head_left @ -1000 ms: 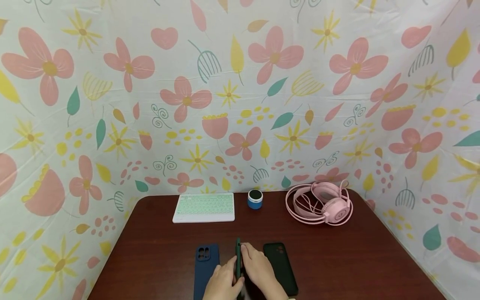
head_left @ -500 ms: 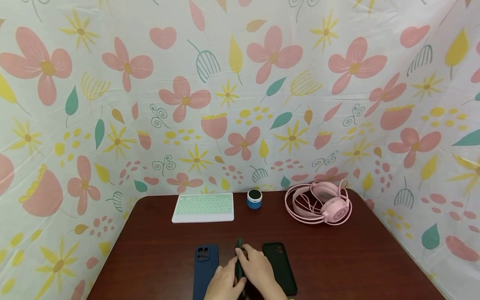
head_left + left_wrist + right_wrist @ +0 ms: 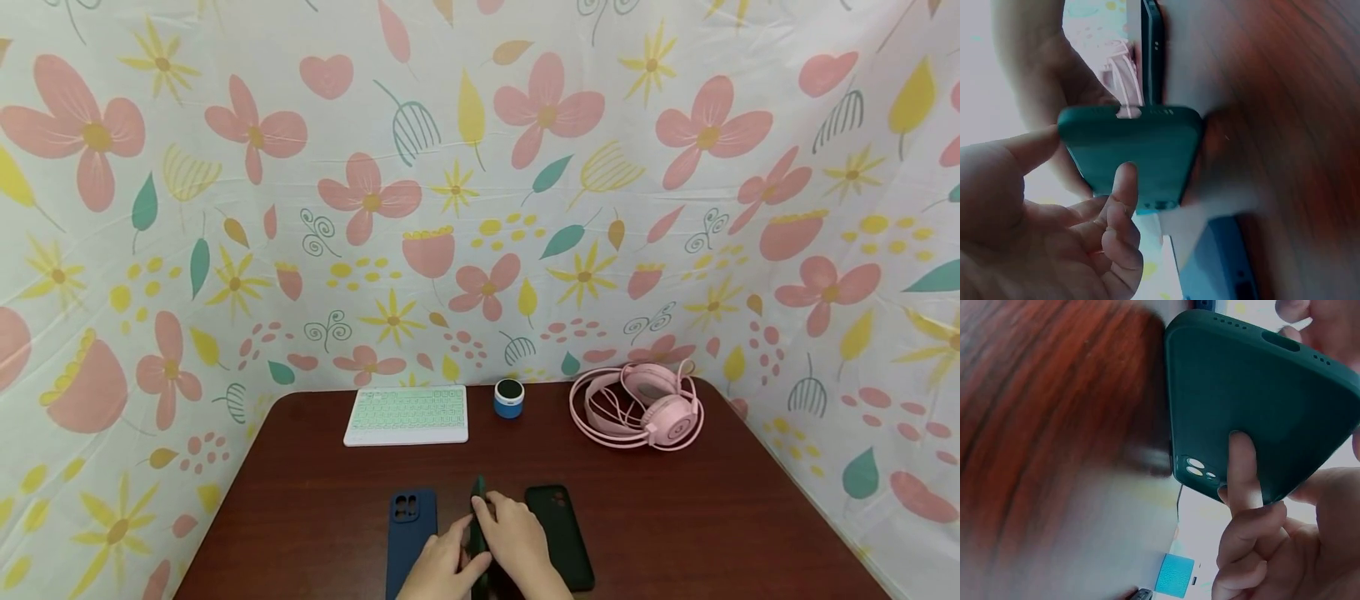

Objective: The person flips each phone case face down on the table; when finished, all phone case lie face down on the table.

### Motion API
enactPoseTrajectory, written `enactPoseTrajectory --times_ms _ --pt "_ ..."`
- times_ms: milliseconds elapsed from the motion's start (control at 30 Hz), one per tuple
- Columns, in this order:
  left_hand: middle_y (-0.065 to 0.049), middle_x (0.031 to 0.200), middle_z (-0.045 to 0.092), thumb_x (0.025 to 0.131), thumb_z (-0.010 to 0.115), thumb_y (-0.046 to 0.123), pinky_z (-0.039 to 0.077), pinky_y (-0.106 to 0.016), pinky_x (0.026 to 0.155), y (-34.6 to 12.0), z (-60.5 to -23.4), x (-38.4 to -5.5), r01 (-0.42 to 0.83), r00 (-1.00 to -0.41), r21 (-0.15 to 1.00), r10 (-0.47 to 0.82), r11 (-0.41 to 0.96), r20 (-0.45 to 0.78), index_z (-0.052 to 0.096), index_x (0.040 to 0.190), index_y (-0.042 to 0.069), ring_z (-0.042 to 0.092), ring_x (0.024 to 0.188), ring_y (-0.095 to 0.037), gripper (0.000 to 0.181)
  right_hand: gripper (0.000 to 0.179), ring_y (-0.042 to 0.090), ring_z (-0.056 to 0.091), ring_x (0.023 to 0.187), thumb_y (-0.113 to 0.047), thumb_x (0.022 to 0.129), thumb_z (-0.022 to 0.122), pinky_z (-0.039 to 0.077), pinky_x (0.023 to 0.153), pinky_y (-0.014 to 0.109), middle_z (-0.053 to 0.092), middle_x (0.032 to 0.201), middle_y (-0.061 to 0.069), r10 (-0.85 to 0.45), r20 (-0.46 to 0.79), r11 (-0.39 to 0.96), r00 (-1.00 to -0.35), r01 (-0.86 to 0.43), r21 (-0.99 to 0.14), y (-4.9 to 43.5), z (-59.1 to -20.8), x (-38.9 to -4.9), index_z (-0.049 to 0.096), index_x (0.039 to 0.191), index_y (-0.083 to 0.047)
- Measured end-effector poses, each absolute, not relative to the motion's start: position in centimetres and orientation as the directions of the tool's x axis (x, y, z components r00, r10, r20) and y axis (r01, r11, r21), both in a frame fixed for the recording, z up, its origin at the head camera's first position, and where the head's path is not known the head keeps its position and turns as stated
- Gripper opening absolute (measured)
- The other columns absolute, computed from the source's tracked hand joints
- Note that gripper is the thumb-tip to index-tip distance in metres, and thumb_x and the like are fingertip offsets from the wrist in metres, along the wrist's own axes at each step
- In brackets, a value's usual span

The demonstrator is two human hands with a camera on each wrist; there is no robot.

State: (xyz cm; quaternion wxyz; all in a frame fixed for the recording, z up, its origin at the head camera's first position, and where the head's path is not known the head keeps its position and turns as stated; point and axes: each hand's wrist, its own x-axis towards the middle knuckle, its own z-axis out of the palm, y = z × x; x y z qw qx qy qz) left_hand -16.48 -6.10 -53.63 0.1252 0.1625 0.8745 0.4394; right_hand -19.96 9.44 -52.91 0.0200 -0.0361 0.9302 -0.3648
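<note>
A green phone case [image 3: 477, 533] stands on its long side on the table, between my two hands. In the right wrist view its hollow inside and camera holes show; one finger of my right hand [image 3: 516, 537] presses inside, while the thumb lies at its upper edge. My left hand [image 3: 444, 560] pinches the case from the other side. In the left wrist view the left thumb meets the near corner and a fingertip [image 3: 1126, 178] touches the outer back. A blue phone case [image 3: 411, 533] lies to the left, and a blackish-green phone case [image 3: 560, 537] lies to the right.
Toward the back of the brown table [image 3: 300, 492] are a white keyboard [image 3: 408, 417] with green keys, a small blue speaker [image 3: 509, 400] and pink headphones [image 3: 637, 408] with a bundled cable. Flowered cloth [image 3: 480, 208] rises behind and at both sides.
My right fingers have shifted onto the green case's upper edge, and the case turned slightly. My left hand has moved a little left, its thumb and index finger spreading further apart.
</note>
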Motion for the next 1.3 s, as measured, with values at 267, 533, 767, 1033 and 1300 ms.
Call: enactPoseTrajectory --times_ms 267,533,767,1033,1300 --pt "-0.010 0.106 0.063 0.099 0.053 0.037 0.040 -0.053 0.071 -6.8 -53.9 -17.1 0.108 -0.931 0.739 0.328 0.665 -0.160 0.059 0.127 0.000 0.052 0.087 -0.031 0.047 0.050 0.017 0.062 0.066 -0.047 0.097 0.051 0.049 0.054 0.039 0.067 0.085 0.002 -0.078 -0.027 0.728 -0.997 -0.039 -0.685 9.5 -52.5 -20.0 0.068 0.113 -0.003" --pt "-0.012 0.100 0.058 0.098 0.054 0.023 0.031 -0.044 0.069 -6.5 -53.8 -17.0 0.077 -0.893 0.705 0.364 0.705 -0.266 0.062 0.123 -0.004 0.044 0.078 -0.028 0.038 0.050 0.018 0.062 0.064 -0.046 0.097 0.052 0.049 0.053 0.039 0.067 0.085 0.004 -0.074 -0.048 0.725 -0.996 -0.020 -0.689 9.4 -52.5 -20.2 0.068 0.114 -0.002" --pt "-0.007 0.091 0.054 0.098 0.053 0.022 0.026 -0.040 0.066 -6.5 -54.3 -17.0 0.086 -0.886 0.721 0.384 0.688 -0.261 0.064 0.121 -0.002 0.040 0.073 -0.026 0.035 0.050 0.016 0.062 0.065 -0.047 0.096 0.054 0.049 0.054 0.038 0.068 0.084 0.002 -0.072 -0.053 0.703 -0.996 -0.013 -0.711 9.4 -52.5 -20.1 0.069 0.113 -0.002" --pt "-0.008 0.093 0.053 0.097 0.055 0.019 0.026 -0.042 0.067 -6.3 -54.6 -17.0 0.076 -0.894 0.705 0.361 0.706 -0.265 0.063 0.123 -0.003 0.039 0.074 -0.027 0.035 0.050 0.017 0.064 0.070 -0.043 0.096 0.057 0.051 0.057 0.038 0.069 0.088 0.004 -0.087 -0.062 0.683 -0.994 -0.014 -0.730 9.6 -52.2 -20.1 0.067 0.116 0.001" --pt "-0.008 0.093 0.053 0.096 0.056 0.019 0.027 -0.041 0.067 -6.2 -54.7 -16.8 0.070 -0.898 0.704 0.352 0.707 -0.264 0.063 0.122 -0.004 0.039 0.074 -0.027 0.035 0.049 0.022 0.066 0.078 -0.040 0.096 0.057 0.052 0.063 0.042 0.069 0.094 0.009 -0.106 -0.077 0.654 -0.991 -0.011 -0.757 10.0 -52.2 -20.2 0.065 0.118 0.003"
